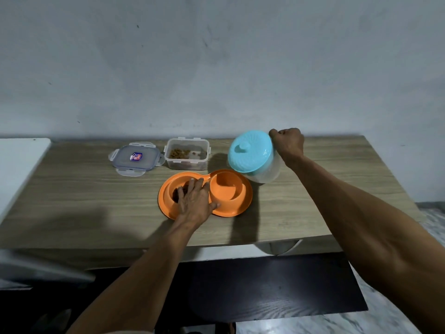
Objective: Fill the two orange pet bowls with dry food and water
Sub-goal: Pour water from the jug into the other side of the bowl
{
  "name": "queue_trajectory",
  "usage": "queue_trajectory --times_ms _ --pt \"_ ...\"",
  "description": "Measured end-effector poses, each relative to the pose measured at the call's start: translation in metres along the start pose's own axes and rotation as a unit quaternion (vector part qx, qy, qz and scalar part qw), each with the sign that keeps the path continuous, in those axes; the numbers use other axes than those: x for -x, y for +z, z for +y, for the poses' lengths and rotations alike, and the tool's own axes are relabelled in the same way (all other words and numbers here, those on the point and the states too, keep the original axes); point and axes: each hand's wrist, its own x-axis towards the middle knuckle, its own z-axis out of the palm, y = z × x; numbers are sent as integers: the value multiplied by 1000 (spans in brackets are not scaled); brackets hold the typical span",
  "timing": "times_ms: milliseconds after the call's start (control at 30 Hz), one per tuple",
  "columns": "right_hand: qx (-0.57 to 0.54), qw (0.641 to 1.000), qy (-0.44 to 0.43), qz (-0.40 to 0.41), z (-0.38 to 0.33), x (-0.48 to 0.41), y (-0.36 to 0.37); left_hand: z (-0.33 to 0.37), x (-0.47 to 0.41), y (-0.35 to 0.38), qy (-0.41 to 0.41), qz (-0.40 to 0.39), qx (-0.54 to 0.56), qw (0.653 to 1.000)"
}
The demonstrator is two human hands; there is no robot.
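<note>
right hand (287,143) gripping a tilted jug (255,157) over the right bowl (226,186), fingers curled shut on it, left hand (195,203) lying flat, fingers spread, on the food-filled left bowl (174,191), both sitting mid-desk (84,196)

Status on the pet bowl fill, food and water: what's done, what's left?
Done: dry food sits in the left orange bowl, and the open food container with its lid beside it is nearly empty. In hand: the right hand tilts the blue-lidded jug toward the right orange bowl while the left hand steadies the dish. Left: water; whether any is in the bowl yet cannot be told.
</note>
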Motion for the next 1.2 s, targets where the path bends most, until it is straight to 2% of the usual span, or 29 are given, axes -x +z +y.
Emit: queue_trajectory --times_ms 200,433,1200 --pt "77 993 -84 -21 -14 6 1 -1 -2 3 3 4 11 1000" --pt "120 983 -137 -39 -21 11 3 -4 -3 7 9 10 1 1000" --pt "189 962 -192 -47 -36 24 2 -4 -2 8 10 16 4 1000"
